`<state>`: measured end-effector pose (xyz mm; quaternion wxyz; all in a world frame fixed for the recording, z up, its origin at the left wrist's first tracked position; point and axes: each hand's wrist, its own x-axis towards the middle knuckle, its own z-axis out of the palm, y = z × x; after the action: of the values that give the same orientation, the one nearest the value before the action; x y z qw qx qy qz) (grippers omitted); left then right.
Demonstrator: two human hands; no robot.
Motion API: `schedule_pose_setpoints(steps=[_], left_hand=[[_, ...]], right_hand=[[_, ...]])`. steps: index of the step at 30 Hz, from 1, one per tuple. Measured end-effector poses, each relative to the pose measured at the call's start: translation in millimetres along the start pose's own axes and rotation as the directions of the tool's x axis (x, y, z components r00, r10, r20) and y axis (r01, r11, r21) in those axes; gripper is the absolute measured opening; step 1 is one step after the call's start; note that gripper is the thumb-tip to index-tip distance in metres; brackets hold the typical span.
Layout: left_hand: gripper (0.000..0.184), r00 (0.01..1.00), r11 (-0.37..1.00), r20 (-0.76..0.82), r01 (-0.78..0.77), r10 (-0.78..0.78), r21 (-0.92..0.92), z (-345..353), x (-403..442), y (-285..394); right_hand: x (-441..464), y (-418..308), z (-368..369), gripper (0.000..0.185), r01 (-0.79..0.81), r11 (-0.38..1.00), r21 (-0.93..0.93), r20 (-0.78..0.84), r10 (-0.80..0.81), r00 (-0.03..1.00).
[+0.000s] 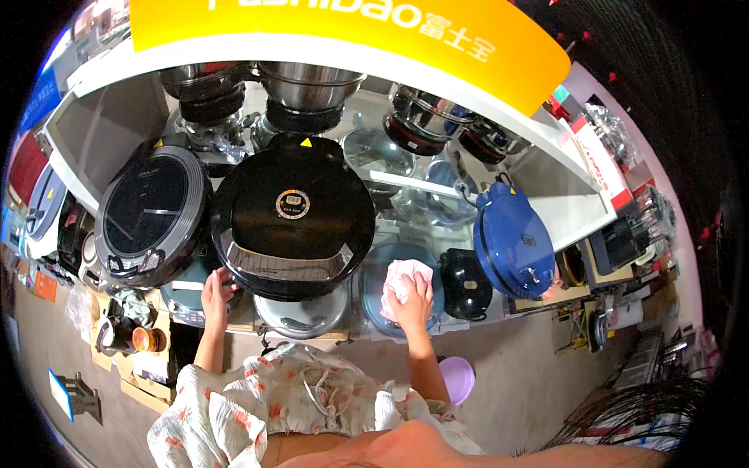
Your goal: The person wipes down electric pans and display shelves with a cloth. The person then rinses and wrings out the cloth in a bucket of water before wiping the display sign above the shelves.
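My right hand (414,306) grips a crumpled pale pink cloth (399,279) and presses it on a round blue-green surface (374,295), which looks like a lid or an appliance top. Beside it on the right stands a small glossy black round appliance (466,282). My left hand (217,295) rests at the shelf's front edge with its fingers loosely apart, holding nothing I can see. It lies near another blue-green appliance (187,295), below and left of a large black electric baking pan (292,210).
A ribbed black round appliance (152,210) tilts at the left, and a blue one (513,242) at the right. Steel pots (308,84) and glass lids (380,152) sit deeper in the shelf, under a yellow sign (351,27). A purple basin (457,378) is on the floor.
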<state>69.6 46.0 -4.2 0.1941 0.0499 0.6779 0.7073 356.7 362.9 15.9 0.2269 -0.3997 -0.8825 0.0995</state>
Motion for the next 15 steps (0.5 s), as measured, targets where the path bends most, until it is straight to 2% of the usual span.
schedule_pose_setpoints(steps=[1,4,6,7,8,9,11,13,14,15], left_hand=[[0.045,0.998,0.999,-0.045,-0.036,0.035,-0.017,1,-2,0],[0.039,0.995,0.996,-0.055,-0.084,0.082,-0.030,2,-7,3],[0.037,0.993,0.995,-0.059,-0.099,0.098,-0.017,-1,-9,-5],[0.036,0.990,0.991,-0.042,-0.134,0.134,0.012,-2,-12,-10],[0.035,0.985,0.985,-0.023,-0.170,0.171,0.040,-3,-12,-14],[0.033,0.980,0.979,-0.030,-0.197,0.199,0.042,3,-18,-9],[0.029,0.959,0.934,-0.016,-0.273,0.284,0.231,1,-18,-20],[0.024,0.925,0.823,0.034,-0.353,0.378,0.446,0,-18,-25],[0.021,0.904,0.749,0.067,-0.390,0.423,0.536,3,-20,-22],[0.019,0.819,0.648,0.068,-0.498,0.570,0.576,12,-22,-19]], right_hand=[[13,5,-1,0.051,0.045,0.999,-0.024,0.051,-0.044,0.998],[62,14,16,0.045,-0.088,0.982,-0.170,0.009,0.091,0.996],[106,14,29,0.043,0.042,0.991,-0.131,0.082,-0.032,0.996],[123,9,51,0.042,0.010,0.988,-0.151,0.038,-0.004,0.999],[143,2,74,0.043,0.031,0.968,-0.247,0.091,-0.008,0.996],[163,-7,97,0.046,-0.229,0.937,0.263,0.150,0.195,0.969],[201,6,175,0.045,-0.276,0.952,0.129,0.256,0.237,0.937],[224,-5,169,0.044,-0.219,0.970,0.109,0.296,0.179,0.938],[232,-24,136,0.044,-0.289,0.950,0.120,0.346,0.233,0.909],[241,-30,116,0.044,-0.355,0.927,0.124,0.394,0.282,0.875]])
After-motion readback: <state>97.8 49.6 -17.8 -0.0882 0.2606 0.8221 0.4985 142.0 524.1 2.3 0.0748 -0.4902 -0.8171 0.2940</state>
